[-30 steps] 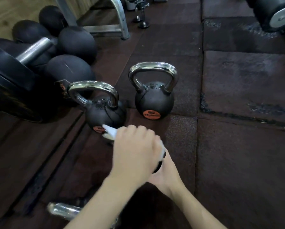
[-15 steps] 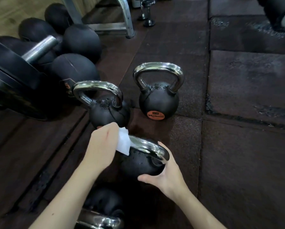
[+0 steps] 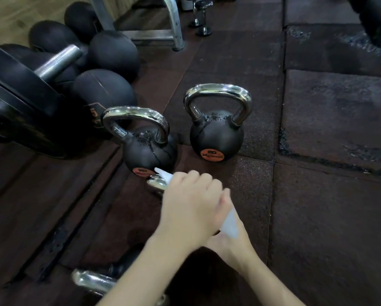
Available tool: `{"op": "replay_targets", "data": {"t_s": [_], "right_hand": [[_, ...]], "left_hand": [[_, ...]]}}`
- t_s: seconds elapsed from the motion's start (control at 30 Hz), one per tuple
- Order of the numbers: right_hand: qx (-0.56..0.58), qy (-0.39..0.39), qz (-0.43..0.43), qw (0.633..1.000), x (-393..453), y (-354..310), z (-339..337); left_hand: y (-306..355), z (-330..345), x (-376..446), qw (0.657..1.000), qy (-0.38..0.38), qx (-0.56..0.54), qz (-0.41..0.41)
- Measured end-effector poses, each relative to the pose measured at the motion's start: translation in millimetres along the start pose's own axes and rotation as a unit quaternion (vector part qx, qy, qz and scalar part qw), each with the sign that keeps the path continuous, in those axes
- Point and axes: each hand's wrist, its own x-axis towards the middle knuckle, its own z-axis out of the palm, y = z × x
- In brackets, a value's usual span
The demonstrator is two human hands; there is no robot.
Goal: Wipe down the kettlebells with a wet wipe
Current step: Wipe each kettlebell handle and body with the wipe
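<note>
We have our left hand [image 3: 191,206] curled over the chrome handle [image 3: 156,184] of the near black kettlebell, pressing a white wet wipe [image 3: 164,174] around it; only a stub of that handle shows, the ball being hidden beneath our hands. Our right hand [image 3: 227,236] sits under the left, and a pale strip of the wipe lies across it, but we cannot tell whether its fingers are curled or flat. We judge the job to be in its middle. Two more black kettlebells with chrome handles and orange labels stand on the dark rubber floor [image 3: 328,217] beyond: one just far-left of our hands [image 3: 145,146], another to the far right [image 3: 217,133]. Both look speckled on top, so we cannot say if they are wiped. Another chrome handle [image 3: 92,281] lies near us, low left.
</note>
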Motion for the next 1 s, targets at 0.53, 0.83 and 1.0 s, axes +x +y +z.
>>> {"op": "replay_targets", "data": {"t_s": [0.53, 0.83, 1.0], "right_hand": [[-0.003, -0.001, 0.015, 1.000, -3, -18, -3], [0.024, -0.027, 0.010, 0.999, -1, -12, -3], [0.022, -0.020, 0.007, 1.000, 0, -9, -1]], "left_hand": [[13, 1, -5, 0.997, -0.032, 0.042, -0.061], [-40, -8, -11, 0.997, -0.017, -0.030, -0.068], [-95, 4, -18, 0.895, -0.069, -0.248, -0.363]]}}
